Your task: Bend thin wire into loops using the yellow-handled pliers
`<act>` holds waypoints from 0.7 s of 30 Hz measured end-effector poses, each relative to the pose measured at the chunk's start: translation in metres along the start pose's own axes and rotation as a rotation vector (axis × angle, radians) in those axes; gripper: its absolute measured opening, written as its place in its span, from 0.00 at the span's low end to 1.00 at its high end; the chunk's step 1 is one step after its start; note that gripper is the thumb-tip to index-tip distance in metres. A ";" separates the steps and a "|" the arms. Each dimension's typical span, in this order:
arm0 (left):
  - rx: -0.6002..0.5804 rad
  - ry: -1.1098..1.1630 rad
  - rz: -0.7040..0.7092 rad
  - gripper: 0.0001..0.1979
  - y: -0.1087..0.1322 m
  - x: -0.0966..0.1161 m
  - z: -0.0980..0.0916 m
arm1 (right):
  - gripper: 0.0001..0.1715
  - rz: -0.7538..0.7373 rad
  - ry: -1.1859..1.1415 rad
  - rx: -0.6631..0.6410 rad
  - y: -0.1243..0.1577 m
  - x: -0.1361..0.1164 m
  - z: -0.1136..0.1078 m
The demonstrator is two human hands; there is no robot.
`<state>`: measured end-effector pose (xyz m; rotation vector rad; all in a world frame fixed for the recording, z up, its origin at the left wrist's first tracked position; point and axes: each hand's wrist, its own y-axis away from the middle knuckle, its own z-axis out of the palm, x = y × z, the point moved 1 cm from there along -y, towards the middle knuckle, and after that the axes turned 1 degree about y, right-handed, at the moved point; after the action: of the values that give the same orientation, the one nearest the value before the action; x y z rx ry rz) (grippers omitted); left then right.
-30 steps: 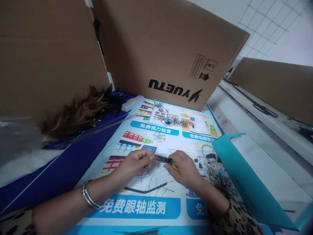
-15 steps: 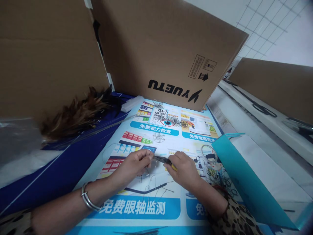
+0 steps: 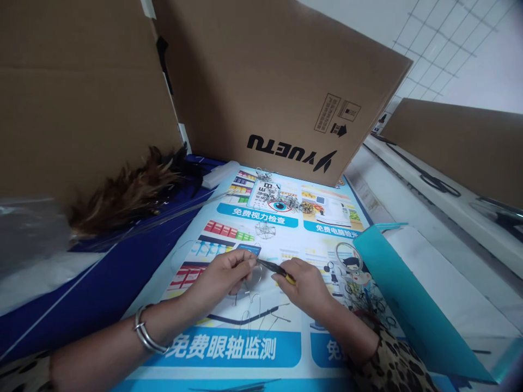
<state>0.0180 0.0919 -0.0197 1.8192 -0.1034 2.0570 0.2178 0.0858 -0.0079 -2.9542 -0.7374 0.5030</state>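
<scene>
My left hand point(image 3: 235, 269) is closed in a pinch on a thin wire, part of which curves below the fingers as a wire loop point(image 3: 260, 276). My right hand point(image 3: 306, 283) is wrapped round pliers point(image 3: 273, 267) with dark jaws and yellow-and-black handles. The jaw tips meet the wire right at my left fingertips; the exact grip there is too small to make out. Just below the hands, several bent wire pieces point(image 3: 249, 318) lie on the printed poster point(image 3: 286, 373). Beyond them sits a tangled wire bundle point(image 3: 265, 230).
More wire tangles point(image 3: 291, 203) lie farther back, before a large cardboard box point(image 3: 286, 81). At right are a wire coil point(image 3: 349, 257), a heap of wire pieces point(image 3: 370, 299) and a teal folder point(image 3: 408, 299). Brown feathers point(image 3: 126, 190) and a plastic bag point(image 3: 32, 245) are at left.
The pliers have turned slightly and their jaws look narrower, closer together. My right hand has shifted a little with them; my left hand stays nearly where it was.
</scene>
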 end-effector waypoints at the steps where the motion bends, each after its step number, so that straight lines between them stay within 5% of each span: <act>1: -0.009 0.020 -0.005 0.11 0.000 0.000 0.000 | 0.12 0.006 -0.033 -0.012 0.000 0.000 0.001; 13: -0.002 0.056 -0.019 0.10 0.001 0.001 -0.001 | 0.16 0.001 -0.231 -0.164 -0.004 -0.002 -0.009; 21: 0.030 -0.077 -0.012 0.12 0.001 0.000 0.000 | 0.14 -0.054 -0.074 -0.089 -0.003 -0.002 -0.012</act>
<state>0.0174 0.0906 -0.0195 1.9129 -0.0827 1.9905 0.2185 0.0881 0.0046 -3.0016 -0.8662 0.5936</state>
